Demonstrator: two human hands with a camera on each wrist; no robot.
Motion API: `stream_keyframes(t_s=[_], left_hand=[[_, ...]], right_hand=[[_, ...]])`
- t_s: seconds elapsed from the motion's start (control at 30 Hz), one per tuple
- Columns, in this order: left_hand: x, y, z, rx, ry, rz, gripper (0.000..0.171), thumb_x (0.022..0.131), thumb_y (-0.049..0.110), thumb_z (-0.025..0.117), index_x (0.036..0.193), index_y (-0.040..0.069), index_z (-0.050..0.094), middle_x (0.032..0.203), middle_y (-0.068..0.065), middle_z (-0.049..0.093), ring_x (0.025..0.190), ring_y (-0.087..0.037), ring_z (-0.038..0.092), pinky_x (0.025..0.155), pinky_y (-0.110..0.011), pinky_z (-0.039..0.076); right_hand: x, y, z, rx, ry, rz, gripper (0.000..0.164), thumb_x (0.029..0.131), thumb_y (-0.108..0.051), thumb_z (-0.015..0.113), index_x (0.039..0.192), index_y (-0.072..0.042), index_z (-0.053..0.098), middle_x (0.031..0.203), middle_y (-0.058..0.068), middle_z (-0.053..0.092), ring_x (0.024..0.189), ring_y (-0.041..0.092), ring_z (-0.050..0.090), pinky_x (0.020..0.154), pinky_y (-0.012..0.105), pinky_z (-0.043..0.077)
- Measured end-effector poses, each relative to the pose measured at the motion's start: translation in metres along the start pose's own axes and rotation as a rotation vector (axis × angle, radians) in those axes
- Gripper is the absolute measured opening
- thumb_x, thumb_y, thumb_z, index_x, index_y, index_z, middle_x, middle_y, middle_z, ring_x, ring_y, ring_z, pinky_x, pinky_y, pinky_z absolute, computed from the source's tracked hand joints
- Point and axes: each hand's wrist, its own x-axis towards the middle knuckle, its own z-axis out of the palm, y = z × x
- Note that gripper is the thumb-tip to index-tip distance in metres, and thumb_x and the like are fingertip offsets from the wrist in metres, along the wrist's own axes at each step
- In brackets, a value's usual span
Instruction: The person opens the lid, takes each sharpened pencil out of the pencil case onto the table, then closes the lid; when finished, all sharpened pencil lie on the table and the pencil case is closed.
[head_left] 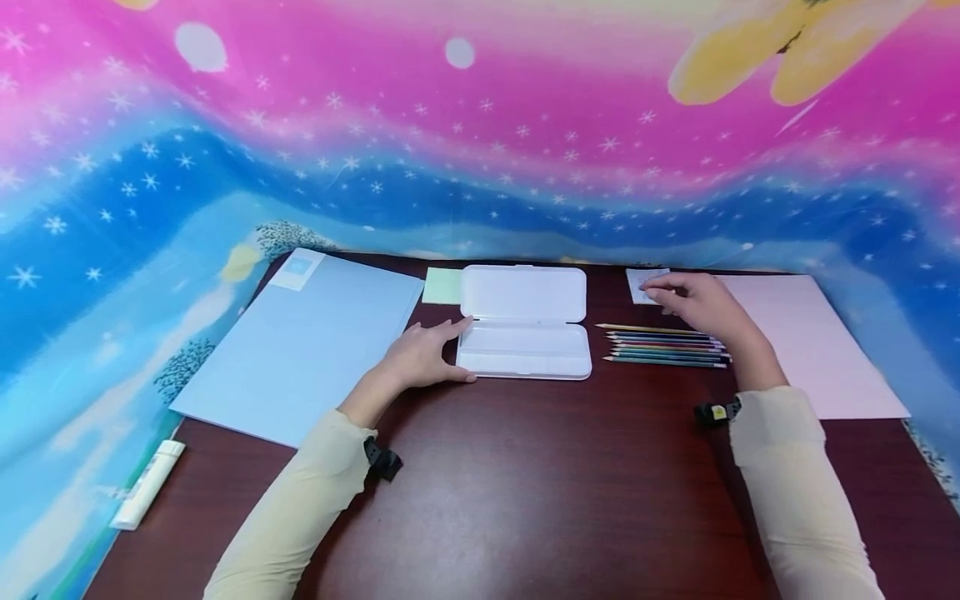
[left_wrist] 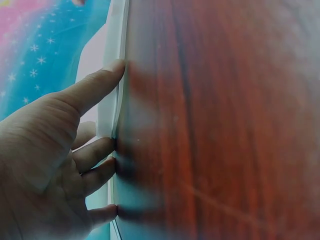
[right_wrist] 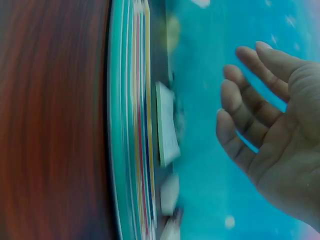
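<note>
A white pencil case (head_left: 525, 340) lies unfolded at the back middle of the table, its lid flat behind its tray. My left hand (head_left: 422, 354) holds the tray's left end, thumb at the front corner and index finger near the hinge; in the left wrist view the thumb (left_wrist: 102, 82) lies along the case's edge. Right of the case, several colored pencils (head_left: 663, 348) lie side by side, points to the left. Above and behind them hangs my right hand (head_left: 701, 304), fingers loosely bent and holding nothing. A small white card (head_left: 643, 283) lies partly behind its fingertips.
A large pale blue sheet (head_left: 300, 350) covers the table's left, with a small picture card (head_left: 298, 269) on its far corner. Green sticky notes (head_left: 442, 286) sit beside the case. A pink sheet (head_left: 817, 350) lies at right, a white tube (head_left: 148, 485) at the left edge.
</note>
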Motion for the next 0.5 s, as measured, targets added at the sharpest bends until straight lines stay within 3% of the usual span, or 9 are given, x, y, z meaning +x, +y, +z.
stream_keyframes(t_s=[0.13, 0.27, 0.37, 0.43, 0.5], left_hand=[[-0.002, -0.002, 0.001, -0.027, 0.016, 0.0, 0.106, 0.081, 0.058, 0.079, 0.164, 0.031, 0.019, 0.158, -0.009, 0.045, 0.142, -0.032, 0.049, 0.127, -0.057, 0.02], [-0.001, -0.002, 0.004, -0.095, 0.047, -0.004, 0.13, 0.078, 0.056, 0.083, 0.163, 0.031, -0.013, 0.155, 0.001, 0.049, 0.138, -0.034, 0.053, 0.127, -0.056, 0.019], [0.0, -0.002, 0.006, -0.127, 0.066, -0.024, 0.144, 0.076, 0.057, 0.084, 0.156, 0.026, -0.031, 0.153, 0.004, 0.05, 0.14, -0.035, 0.05, 0.127, -0.055, 0.019], [-0.001, -0.003, 0.006, -0.135, 0.076, -0.04, 0.149, 0.074, 0.058, 0.085, 0.154, 0.022, -0.035, 0.152, 0.003, 0.051, 0.141, -0.035, 0.05, 0.128, -0.053, 0.02], [-0.002, -0.005, 0.005, -0.13, 0.089, -0.05, 0.15, 0.074, 0.058, 0.085, 0.154, 0.019, -0.035, 0.152, 0.003, 0.051, 0.14, -0.035, 0.05, 0.128, -0.053, 0.02]], right_hand=[[0.03, -0.019, 0.019, -0.001, -0.11, -0.025, 0.051, 0.105, -0.043, 0.051, 0.147, -0.013, 0.056, 0.12, 0.023, 0.071, 0.1, 0.037, 0.072, 0.064, 0.038, 0.052], [0.053, -0.035, 0.041, 0.058, -0.158, -0.001, 0.062, 0.105, -0.048, 0.05, 0.154, -0.011, 0.045, 0.122, 0.024, 0.071, 0.109, 0.037, 0.069, 0.085, 0.049, 0.057], [0.06, -0.046, 0.054, 0.066, -0.086, 0.004, 0.066, 0.104, -0.054, 0.046, 0.152, -0.008, 0.048, 0.132, 0.022, 0.066, 0.115, 0.036, 0.065, 0.097, 0.055, 0.052], [0.059, -0.053, 0.059, 0.074, -0.006, -0.005, 0.066, 0.104, -0.057, 0.043, 0.146, -0.006, 0.055, 0.118, 0.024, 0.067, 0.1, 0.037, 0.063, 0.089, 0.053, 0.052], [0.053, -0.061, 0.062, 0.093, 0.042, -0.026, 0.065, 0.104, -0.059, 0.041, 0.127, -0.004, 0.067, 0.095, 0.024, 0.064, 0.079, 0.037, 0.055, 0.075, 0.049, 0.049]])
